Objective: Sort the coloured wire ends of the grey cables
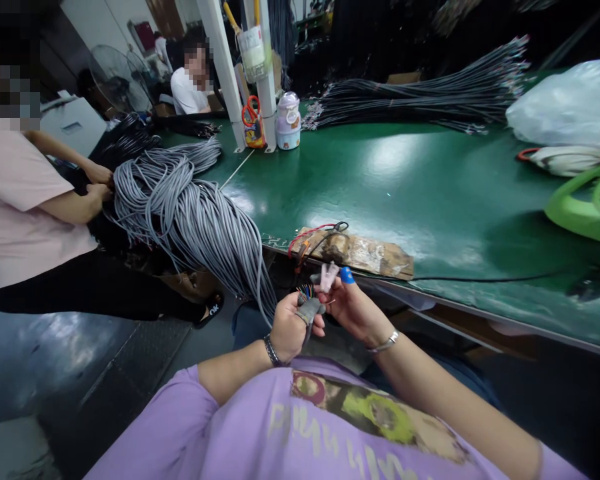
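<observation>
My left hand (pixel 291 325) is closed around the end of a grey cable, and thin coloured wires (pixel 306 291) fan out above its fingers. Grey covers show on its thumb and finger. Close beside it on the right, my right hand (pixel 353 308) has its fingers bent together at the wires, with blue tape on one fingertip and pale wrapping on another. What those fingers pinch is too small to name. Just beyond both hands, a worn board (pixel 380 259) with a brown lump and red and black leads lies at the bench edge.
A large bundle of grey cables (pixel 185 200) hangs over the green bench (pixel 430 180) at left, beside a person in pink (pixel 25 193). Farther back are black cables (pixel 405 103), a purple-lidded container (pixel 289 121), orange scissors (pixel 251 112), a plastic bag (pixel 567 103) and a green fan (pixel 590 200).
</observation>
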Motion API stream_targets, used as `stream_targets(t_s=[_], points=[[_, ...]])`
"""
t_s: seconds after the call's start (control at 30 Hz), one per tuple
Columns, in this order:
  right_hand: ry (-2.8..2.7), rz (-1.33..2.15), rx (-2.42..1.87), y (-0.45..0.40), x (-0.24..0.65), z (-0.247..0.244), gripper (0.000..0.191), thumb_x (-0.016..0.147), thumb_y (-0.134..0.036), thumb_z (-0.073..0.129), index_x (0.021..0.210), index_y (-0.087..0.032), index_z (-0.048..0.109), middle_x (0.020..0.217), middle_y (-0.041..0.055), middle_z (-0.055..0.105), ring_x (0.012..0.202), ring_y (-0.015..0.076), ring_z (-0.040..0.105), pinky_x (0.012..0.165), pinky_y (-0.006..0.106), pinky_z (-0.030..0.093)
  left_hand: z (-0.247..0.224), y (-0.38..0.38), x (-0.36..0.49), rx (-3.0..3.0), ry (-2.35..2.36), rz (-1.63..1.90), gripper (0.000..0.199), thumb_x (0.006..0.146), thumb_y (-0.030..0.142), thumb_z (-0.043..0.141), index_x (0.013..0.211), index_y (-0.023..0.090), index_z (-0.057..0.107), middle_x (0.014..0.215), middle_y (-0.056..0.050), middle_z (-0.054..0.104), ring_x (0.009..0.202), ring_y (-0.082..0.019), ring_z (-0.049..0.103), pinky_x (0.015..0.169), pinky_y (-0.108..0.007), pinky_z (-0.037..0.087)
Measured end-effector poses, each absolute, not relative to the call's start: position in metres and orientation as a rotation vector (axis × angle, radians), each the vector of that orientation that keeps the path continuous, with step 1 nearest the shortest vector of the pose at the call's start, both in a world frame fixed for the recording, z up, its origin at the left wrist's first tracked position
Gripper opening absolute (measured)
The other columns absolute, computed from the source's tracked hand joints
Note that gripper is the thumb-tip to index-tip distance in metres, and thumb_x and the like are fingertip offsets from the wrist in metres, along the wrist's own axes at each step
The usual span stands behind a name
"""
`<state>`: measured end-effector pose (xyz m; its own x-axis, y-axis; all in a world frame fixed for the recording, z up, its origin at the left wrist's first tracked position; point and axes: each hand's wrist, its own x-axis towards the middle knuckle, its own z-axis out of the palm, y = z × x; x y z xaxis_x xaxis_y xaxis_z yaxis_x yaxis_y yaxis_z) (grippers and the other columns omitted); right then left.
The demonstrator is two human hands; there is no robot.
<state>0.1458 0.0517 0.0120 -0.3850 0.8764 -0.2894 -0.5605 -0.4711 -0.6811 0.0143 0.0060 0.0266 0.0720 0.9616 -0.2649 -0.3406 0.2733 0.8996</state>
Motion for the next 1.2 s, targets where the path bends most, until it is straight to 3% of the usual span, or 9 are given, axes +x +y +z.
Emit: stream_targets(t_s=[0.1,0.23,0.57,0.87,1.07,1.2], points=[[-0.785,2.023,-0.852,0.042,0.156,0.016,0.050,0.059,-0.063,0.076,0.076,-0.017,0.067,0.073,0.0018,0.062,0.062,0.0116,0.052,0.060,0.025,0.044,0.023,0.002,0.010,0.782,1.062,1.122,0.046,0.065,0.055,0.072,0.073,0.014,0.053,0.052,0.003,0.057,0.039,-0.007,0.050,0.039,-0.017,0.043],[-1.089,1.837,-0.994,0.034,0.162,0.024,0.036,0.059,-0.044,0.083,0.074,-0.016,0.065,0.065,-0.0012,0.057,0.058,0.0092,0.045,0.057,0.023,0.036,0.016,0.000,0.007,0.857,1.071,1.073,0.045,0.069,0.056,0.069,0.076,0.015,0.054,0.055,0.002,0.058,0.042,-0.007,0.053,0.042,-0.018,0.045],[-1.237,1.757,-1.049,0.030,0.160,0.033,0.033,0.062,-0.044,0.079,0.067,-0.015,0.064,0.062,-0.0001,0.058,0.058,0.0109,0.045,0.059,0.026,0.036,0.021,-0.001,0.001,1.164,1.021,0.859,0.047,0.071,0.059,0.067,0.077,0.012,0.061,0.056,-0.001,0.059,0.046,-0.009,0.056,0.047,-0.021,0.047],[-0.822,1.950,-0.962,0.032,0.162,0.018,0.028,0.061,-0.034,0.081,0.065,-0.016,0.060,0.058,-0.0026,0.053,0.054,0.0083,0.043,0.056,0.024,0.036,0.027,-0.002,0.005,0.877,1.011,0.996,0.047,0.066,0.057,0.071,0.073,0.012,0.060,0.055,-0.001,0.059,0.044,-0.010,0.056,0.045,-0.022,0.048],[-0.598,2.060,-0.914,0.048,0.163,0.016,0.040,0.068,-0.056,0.072,0.077,-0.018,0.064,0.073,0.0012,0.060,0.059,0.0100,0.048,0.058,0.025,0.044,0.036,0.001,0.011,0.768,0.999,1.091,0.046,0.062,0.053,0.075,0.074,0.012,0.058,0.054,0.000,0.059,0.042,-0.009,0.054,0.042,-0.020,0.047],[-0.906,1.830,-1.000,0.051,0.154,0.026,0.046,0.065,-0.062,0.072,0.071,-0.017,0.061,0.063,-0.0007,0.054,0.054,0.0097,0.043,0.053,0.024,0.038,0.043,0.006,0.017,0.761,0.994,1.130,0.045,0.063,0.052,0.075,0.075,0.012,0.058,0.054,0.000,0.060,0.041,-0.009,0.053,0.042,-0.020,0.047]])
